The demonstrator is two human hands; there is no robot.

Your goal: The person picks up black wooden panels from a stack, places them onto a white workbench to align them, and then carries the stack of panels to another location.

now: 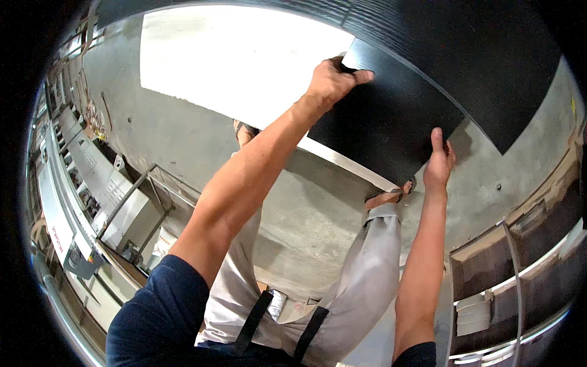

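Note:
A flat black panel (385, 116) with a glossy sheen is held between my two hands, in front of me above the floor. My left hand (334, 79) is closed on its upper left edge, the thumb lying on top. At its right edge my right hand (440, 161) grips with the thumb up; the fingertips underneath are partly hidden. Left of the black panel and partly under it is a bright white board (226, 55). Beyond them a larger dark sheet (489, 67) with faint grain lines fills the upper right.
My sandalled feet (391, 197) stand on a grey concrete floor (306, 214) close to the white board's near edge. To the left are a long machine (67, 226) and a metal frame (171, 189). Dark shelving (489, 263) with pale items stands at the lower right.

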